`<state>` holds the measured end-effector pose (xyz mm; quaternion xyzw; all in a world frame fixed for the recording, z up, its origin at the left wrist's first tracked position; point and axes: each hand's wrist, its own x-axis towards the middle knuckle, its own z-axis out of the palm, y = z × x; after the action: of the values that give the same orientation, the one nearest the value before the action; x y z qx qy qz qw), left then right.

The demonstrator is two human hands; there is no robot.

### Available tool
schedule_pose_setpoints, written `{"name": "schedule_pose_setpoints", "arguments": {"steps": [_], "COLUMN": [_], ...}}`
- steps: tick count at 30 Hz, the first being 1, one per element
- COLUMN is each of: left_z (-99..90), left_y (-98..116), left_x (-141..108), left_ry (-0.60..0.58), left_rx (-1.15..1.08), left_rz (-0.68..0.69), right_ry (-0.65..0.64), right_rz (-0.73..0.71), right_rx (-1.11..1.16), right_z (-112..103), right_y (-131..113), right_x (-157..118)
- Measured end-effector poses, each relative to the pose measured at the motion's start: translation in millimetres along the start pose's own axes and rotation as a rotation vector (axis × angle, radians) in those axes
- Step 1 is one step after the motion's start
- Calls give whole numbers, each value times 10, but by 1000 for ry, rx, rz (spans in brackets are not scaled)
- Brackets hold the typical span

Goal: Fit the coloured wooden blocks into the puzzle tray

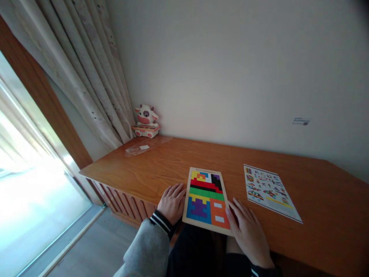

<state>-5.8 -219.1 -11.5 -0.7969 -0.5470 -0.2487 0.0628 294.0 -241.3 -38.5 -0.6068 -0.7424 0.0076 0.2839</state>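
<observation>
At far left, glare washes out the view beyond a window; a pale curtain (86,73) is cut off by the top edge; left of centre, a cow toy (147,122) stands on the wooden bench (314,200), near crumpled clear plastic (134,150); at lower centre, the left hand (172,203) lies flat, fingers extended, beside the colourful puzzle board (205,225), contact unclear; the right hand's (248,232) grip is loosely spread, thumb at the board's right edge; at right, a printed sheet (273,194) has illegible text.
</observation>
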Motion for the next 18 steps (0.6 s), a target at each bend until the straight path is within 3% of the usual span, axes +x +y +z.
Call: {"name": "schedule_pose_setpoints", "arguments": {"steps": [4,7,9,12,15,18], "left_z": [-20,-34,-43,-54,-63,-69], "left_y": [14,16,17,17,20,27], "left_x": [-24,-24,-22,-20,-16,-11], "left_ry": [-29,-43,-43,-40,-37,-35], "left_rx": [11,24,28,30,35,32], "left_rz": [16,37,50,59,66,66], "right_ry": [82,274,323,262,106,-15], "right_rz": [61,212,320,506,713,802], "right_rx": [42,-20,-54,57,276,453], "right_z": [7,11,-17,-131,-287,-371], "right_y": [-90,-153,-163,-139,-142,-245], "right_x": [-181,-339,-436,-528,-544,-520]}}
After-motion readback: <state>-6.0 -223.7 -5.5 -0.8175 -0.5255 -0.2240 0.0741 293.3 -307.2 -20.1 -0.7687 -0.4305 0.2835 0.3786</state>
